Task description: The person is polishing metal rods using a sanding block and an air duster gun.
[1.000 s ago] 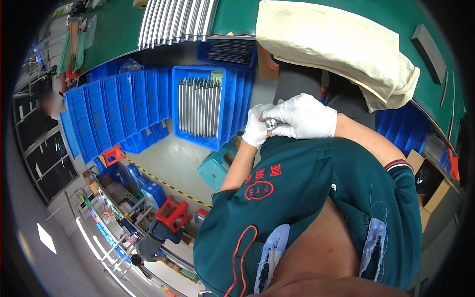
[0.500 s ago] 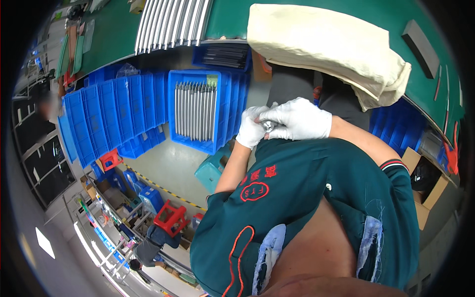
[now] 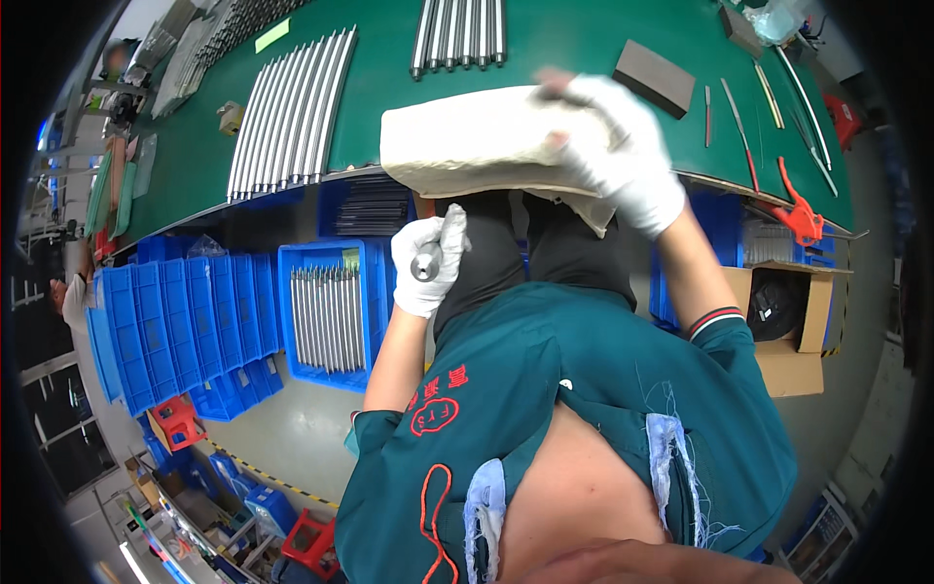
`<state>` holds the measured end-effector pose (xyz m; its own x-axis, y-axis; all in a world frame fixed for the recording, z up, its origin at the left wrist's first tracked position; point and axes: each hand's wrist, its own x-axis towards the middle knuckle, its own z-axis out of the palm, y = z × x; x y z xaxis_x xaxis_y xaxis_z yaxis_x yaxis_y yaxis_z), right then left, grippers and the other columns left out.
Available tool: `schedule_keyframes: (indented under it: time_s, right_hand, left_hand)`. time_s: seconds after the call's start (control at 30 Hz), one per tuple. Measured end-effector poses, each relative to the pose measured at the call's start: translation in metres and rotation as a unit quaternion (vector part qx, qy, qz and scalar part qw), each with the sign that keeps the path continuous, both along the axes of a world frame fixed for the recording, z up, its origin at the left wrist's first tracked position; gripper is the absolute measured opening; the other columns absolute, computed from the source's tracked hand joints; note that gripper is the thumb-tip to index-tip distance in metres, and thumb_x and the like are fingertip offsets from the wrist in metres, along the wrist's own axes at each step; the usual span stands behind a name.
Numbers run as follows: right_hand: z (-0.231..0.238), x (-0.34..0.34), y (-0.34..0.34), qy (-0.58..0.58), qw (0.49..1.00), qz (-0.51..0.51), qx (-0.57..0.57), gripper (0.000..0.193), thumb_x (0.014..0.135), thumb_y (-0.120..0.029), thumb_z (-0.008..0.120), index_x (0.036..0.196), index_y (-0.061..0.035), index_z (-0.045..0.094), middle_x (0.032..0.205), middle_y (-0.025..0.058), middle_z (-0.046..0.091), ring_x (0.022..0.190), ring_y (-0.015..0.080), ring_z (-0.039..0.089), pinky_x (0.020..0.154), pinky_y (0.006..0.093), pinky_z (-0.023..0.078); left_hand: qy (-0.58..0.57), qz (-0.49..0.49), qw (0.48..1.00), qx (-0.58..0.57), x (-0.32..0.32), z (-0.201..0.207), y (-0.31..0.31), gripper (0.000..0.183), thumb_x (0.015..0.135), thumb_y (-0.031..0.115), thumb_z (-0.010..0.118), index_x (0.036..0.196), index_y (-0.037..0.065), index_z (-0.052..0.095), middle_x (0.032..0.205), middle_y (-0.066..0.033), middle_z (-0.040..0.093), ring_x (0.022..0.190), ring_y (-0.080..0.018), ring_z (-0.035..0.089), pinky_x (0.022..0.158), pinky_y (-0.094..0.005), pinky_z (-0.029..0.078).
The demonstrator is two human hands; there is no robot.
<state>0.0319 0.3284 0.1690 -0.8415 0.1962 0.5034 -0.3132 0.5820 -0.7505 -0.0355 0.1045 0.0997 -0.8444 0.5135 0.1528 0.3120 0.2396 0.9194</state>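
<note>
My left hand (image 3: 413,277), in a white glove, is closed around a metal rod (image 3: 425,266). The rod's round end with a dark centre hole faces up toward me, so most of its length is hidden. My right hand (image 3: 628,161), also gloved, is blurred over the right end of a folded cream cloth (image 3: 467,136) at the table's near edge. Its thumb and fingertips look apart with nothing visible between them. Whether it touches the cloth I cannot tell.
On the green table (image 3: 375,58) lie a row of silver rods (image 3: 292,112), more rods (image 3: 459,34), a grey block (image 3: 654,78) and a red-handled clamp (image 3: 800,209). A blue crate of rods (image 3: 326,316) stands left, beside stacked blue crates (image 3: 180,326). An open cardboard box (image 3: 790,355) sits right.
My hands were together at my lap around a metal piece. They have separated: the right has moved forward over the cloth, while the left keeps the rod. The view has shifted toward the table.
</note>
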Motion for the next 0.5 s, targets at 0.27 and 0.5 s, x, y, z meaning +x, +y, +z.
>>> schedule_keyframes:
  time_s: [0.27,0.5]
  right_hand:
    - [-0.038,0.01,0.147,-0.225,0.871,-0.209,0.385,0.067,0.073,-0.054,0.057,0.124,-0.0123,0.047,0.121,0.0163,0.049,0.115,0.0321,0.043,0.094,0.0365,0.037]
    - [0.01,0.027,0.08,-0.107,0.972,-0.062,-0.198,0.049,0.085,-0.034,0.053,0.121,-0.0016,0.047,0.115,0.0103,0.054,0.104,0.0196,0.053,0.086,0.0323,0.043]
  left_hand:
    - [0.013,-0.046,0.998,0.045,0.019,-0.016,0.013,0.017,0.079,0.006,0.06,0.062,0.002,0.06,0.053,-0.0105,0.055,0.046,-0.0213,0.056,0.044,-0.0278,0.04]
    - [-0.041,-0.037,0.998,-0.03,0.016,-0.02,0.007,0.029,0.086,0.02,0.057,0.063,0.001,0.058,0.055,-0.0025,0.057,0.048,-0.0059,0.05,0.046,-0.0201,0.038]
